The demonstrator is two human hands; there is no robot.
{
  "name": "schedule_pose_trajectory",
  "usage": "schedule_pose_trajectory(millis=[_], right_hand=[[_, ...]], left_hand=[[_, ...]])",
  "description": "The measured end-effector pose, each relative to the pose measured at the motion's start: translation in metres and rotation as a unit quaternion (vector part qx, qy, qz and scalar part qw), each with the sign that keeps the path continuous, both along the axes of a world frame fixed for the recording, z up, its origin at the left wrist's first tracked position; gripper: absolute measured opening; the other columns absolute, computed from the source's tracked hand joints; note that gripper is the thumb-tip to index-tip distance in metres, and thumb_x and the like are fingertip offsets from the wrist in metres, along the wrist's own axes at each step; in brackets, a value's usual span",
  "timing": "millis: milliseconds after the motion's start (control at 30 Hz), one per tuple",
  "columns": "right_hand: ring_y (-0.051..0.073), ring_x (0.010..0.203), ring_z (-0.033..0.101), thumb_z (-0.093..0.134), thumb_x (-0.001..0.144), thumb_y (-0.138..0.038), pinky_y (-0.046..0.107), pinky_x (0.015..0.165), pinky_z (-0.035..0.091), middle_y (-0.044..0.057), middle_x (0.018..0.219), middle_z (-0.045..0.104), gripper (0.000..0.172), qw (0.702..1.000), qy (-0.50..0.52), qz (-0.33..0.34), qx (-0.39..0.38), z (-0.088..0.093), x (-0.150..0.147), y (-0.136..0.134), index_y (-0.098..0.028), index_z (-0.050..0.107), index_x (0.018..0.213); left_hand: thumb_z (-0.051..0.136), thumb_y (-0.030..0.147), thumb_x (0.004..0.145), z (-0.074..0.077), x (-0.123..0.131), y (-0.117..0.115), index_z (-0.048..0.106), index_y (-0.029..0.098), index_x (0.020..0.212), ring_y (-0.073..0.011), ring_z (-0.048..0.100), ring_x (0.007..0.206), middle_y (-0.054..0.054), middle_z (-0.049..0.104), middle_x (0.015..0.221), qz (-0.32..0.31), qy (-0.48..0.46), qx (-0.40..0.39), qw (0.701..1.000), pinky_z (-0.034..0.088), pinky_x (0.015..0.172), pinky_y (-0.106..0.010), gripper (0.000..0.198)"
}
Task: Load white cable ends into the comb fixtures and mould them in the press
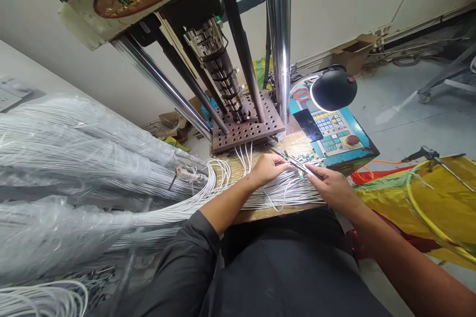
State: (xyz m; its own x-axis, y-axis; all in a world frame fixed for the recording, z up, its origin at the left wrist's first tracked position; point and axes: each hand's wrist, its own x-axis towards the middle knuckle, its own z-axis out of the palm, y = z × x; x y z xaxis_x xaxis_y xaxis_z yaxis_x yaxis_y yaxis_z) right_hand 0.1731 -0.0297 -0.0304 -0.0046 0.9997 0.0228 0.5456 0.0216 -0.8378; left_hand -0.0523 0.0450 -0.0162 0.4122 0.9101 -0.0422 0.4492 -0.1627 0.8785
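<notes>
My right hand (330,187) is closed on one end of a narrow metal bar (299,165), held slantwise above the worktop. At the bar's other end, the fingertips of my left hand (267,168) are pinched together; what sits between them is too small to make out. Small green-and-white cable ends (308,157) lie around and behind the bar. Beneath both hands, a thick layer of white cables (286,193) spreads over the worktop. Several white cables (245,156) run from under the press's perforated plate (249,131) towards my left forearm.
A press with steel columns (281,49) stands ahead. On the right are a black lamp (334,90), a dark phone-like slab (308,125) and a teal control panel (336,131). Plastic-wrapped cable bundles (74,158) fill the left. An air gun (427,153) rests by yellow sheeting (442,193).
</notes>
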Motion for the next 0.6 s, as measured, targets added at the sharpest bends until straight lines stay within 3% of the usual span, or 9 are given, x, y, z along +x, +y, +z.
schedule_pose_trajectory(millis=[200,600], right_hand=[[0.031,0.114,0.071,0.060,0.088,-0.040,0.042,0.103,0.056,0.008,0.122,0.073,0.044,1.000,0.003,-0.005,0.002,-0.002,0.000,0.001,-0.021,0.076,0.124],[0.031,0.117,0.069,0.057,0.089,-0.042,0.044,0.108,0.052,0.010,0.126,0.072,0.050,1.000,0.014,0.001,-0.006,-0.006,-0.001,0.003,-0.015,0.073,0.128]], left_hand=[[0.070,0.045,0.086,-0.004,-0.008,-0.001,0.068,0.014,0.069,-0.0123,0.047,0.064,0.002,0.056,0.063,-0.085,0.065,0.038,0.994,0.034,0.062,-0.025,0.036],[0.067,0.041,0.091,-0.021,-0.001,-0.004,0.070,0.016,0.069,-0.0124,0.051,0.065,0.002,0.058,0.065,-0.105,0.098,0.085,0.986,0.035,0.063,-0.025,0.033]])
